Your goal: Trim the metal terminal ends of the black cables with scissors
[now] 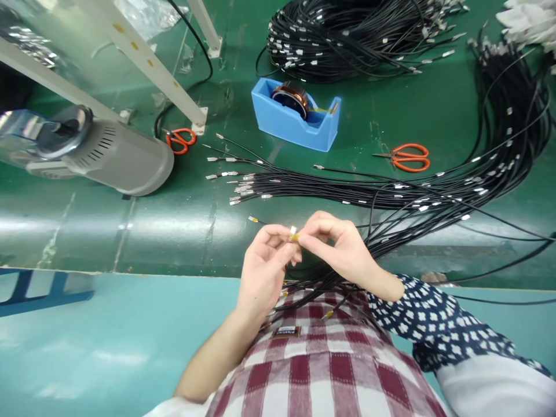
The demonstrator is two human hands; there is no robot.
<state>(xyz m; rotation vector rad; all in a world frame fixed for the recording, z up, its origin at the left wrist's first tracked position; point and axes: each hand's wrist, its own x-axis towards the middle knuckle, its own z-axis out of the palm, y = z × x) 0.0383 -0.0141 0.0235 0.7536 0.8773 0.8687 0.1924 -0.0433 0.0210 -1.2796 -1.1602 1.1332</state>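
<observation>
Pinching a small yellow-wrapped wire end (295, 234) between them, both hands meet just above the near edge of the green table (182, 226). The left hand (264, 269) closes thumb and forefinger on the piece from the left; the right hand (336, 246) closes its fingertips on it from the right, so the two sets of fingers touch around it. A metal tip shows white at the top of the yellow wrap.

Below the hands, thin black wires run down over a red-and-white checked apron (321, 359) — some with yellow-taped ends. Just beyond the hands lies a flat bundle of black wires (347, 188), its metal terminals fanned out to the left and its length curving away to the right. One loose terminal end (253, 219) lies just left of the hands.

Farther back stands a blue tape dispenser (295, 119) with an amber roll. Orange scissors (406, 157) lie to its right, a second orange pair (180, 139) to its left beside a white frame leg. A grey heat gun (95, 150) rests on the left, and a large coil of black wires (347, 35) sits at the far edge.
</observation>
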